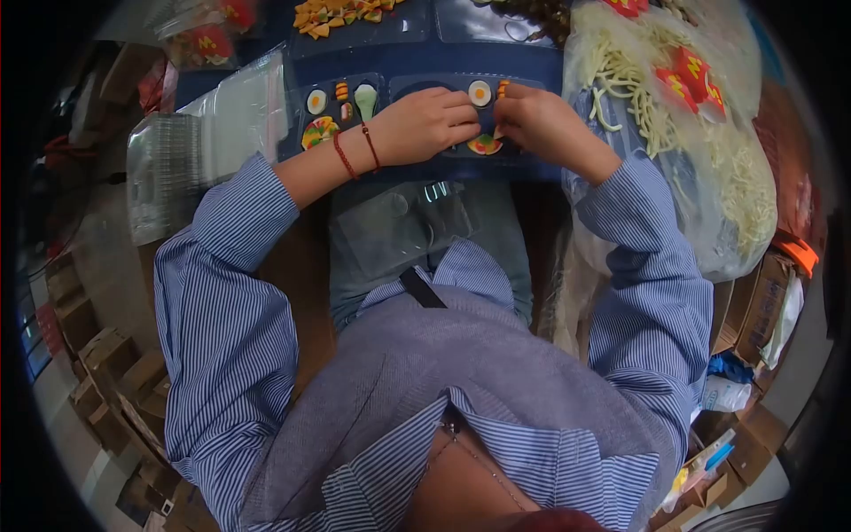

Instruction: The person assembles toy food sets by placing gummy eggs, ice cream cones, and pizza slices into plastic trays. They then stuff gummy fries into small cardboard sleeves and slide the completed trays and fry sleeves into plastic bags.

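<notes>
Our right grip has its fingers bunched, contents hidden from us, and the pizza-like piece lies between it and our left hand, toward the bench's near edge.

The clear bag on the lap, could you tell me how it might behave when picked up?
The clear bag is probably floppy and light, since it looks like thin, see-through film. Its glossy glints suggest it may also be slippery.
</notes>
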`<state>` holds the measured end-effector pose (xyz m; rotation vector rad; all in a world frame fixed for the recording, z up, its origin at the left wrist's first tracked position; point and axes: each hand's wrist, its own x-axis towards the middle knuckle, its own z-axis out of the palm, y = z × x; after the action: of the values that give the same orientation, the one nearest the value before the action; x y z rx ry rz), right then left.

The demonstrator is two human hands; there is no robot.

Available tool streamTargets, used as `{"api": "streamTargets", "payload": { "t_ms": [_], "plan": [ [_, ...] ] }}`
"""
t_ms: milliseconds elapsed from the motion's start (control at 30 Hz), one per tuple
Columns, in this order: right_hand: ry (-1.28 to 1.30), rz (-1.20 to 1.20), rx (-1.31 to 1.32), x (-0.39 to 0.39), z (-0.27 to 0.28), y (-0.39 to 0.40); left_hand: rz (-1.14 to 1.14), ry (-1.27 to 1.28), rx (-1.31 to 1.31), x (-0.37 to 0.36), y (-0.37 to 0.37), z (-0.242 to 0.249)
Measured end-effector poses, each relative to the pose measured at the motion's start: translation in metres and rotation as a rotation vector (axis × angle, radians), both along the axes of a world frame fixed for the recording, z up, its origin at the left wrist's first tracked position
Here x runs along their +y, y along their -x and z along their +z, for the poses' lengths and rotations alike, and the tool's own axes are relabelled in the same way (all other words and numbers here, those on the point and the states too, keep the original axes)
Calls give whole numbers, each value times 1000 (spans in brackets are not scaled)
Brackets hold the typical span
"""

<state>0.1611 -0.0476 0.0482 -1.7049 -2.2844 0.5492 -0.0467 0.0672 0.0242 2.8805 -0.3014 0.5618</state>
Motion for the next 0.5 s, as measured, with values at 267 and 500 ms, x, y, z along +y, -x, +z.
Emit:
{"api": "streamTargets", "payload": {
  "t_ms": [267, 500],
  "plan": [
    [-178, -160, 47, -9, -13, 12, 52, 60, -10, -7, -1, -4],
    [-234, 26, 52, -4, -4, 3, 252, -1, -14, -13, -12, 2]
  ]
}}
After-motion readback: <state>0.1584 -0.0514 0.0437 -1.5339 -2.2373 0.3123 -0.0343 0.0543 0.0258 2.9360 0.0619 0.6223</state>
